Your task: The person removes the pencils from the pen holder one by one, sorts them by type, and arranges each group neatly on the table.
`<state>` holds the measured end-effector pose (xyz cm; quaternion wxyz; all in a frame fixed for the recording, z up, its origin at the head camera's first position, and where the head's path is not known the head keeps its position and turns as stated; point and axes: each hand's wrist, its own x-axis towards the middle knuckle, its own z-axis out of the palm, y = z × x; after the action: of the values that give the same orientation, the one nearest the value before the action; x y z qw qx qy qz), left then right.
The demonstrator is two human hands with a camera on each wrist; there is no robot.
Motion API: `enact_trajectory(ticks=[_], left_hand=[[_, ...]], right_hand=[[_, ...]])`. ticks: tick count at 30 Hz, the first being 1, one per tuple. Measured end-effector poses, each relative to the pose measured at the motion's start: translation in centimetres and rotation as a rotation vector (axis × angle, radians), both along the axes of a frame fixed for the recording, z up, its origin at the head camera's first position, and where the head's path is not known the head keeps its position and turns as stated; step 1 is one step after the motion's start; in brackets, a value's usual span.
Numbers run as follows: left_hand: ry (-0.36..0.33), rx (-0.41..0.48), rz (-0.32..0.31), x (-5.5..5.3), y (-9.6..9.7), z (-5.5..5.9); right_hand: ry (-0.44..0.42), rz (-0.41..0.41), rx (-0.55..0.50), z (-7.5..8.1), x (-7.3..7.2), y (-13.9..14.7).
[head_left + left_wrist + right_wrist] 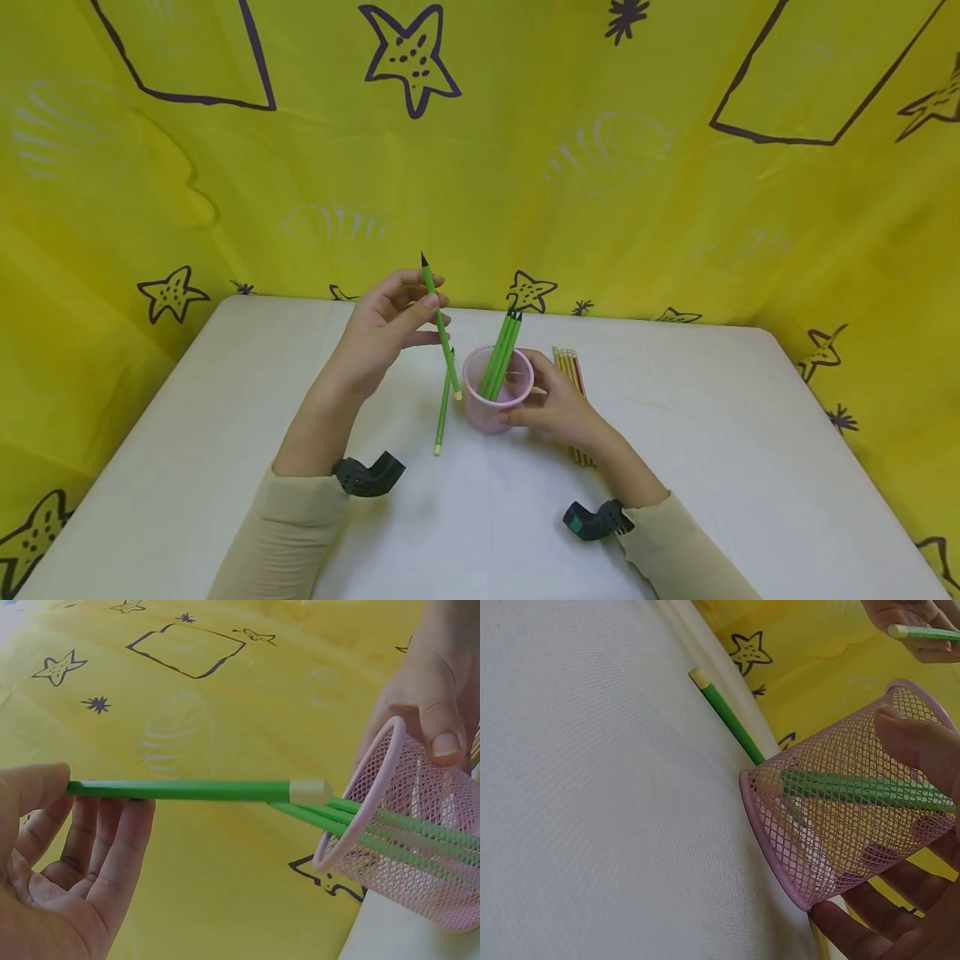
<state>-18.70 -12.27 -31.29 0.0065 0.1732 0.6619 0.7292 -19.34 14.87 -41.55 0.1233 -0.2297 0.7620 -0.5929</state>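
Between thumb and fingers, my left hand (378,329) pinches a green pencil (441,325), its black tip up and its pale end low beside the cup's rim. My right hand (558,404) grips a pink mesh cup (487,417) from the right side. Several green pencils (501,354) lean inside the cup, black tips upward; the left wrist view shows them through the mesh. Another green pencil (443,417) lies on the table just left of the cup, partly behind the held pencil; its pale end (700,677) shows in the right wrist view.
Right of the cup, a row of yellowish pencils (566,360), one with red, lies partly hidden under my right hand and forearm. A white cloth covers the table (187,467). A yellow curtain (480,167) with drawn stars rises behind its back edge.
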Motion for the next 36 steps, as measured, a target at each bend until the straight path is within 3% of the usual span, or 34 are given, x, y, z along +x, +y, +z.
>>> enact_trajectory(ticks=[13,36], left_hand=[[-0.077,-0.163,0.014,-0.9,-1.5,-0.4],[-0.188,-0.265,0.021,-2.8,-2.6,-2.8]], right_hand=[[0.012,0.004,-0.007,-0.1,-0.1,0.0],[-0.001,0.011,-0.033,-0.2,-0.2,0.0]])
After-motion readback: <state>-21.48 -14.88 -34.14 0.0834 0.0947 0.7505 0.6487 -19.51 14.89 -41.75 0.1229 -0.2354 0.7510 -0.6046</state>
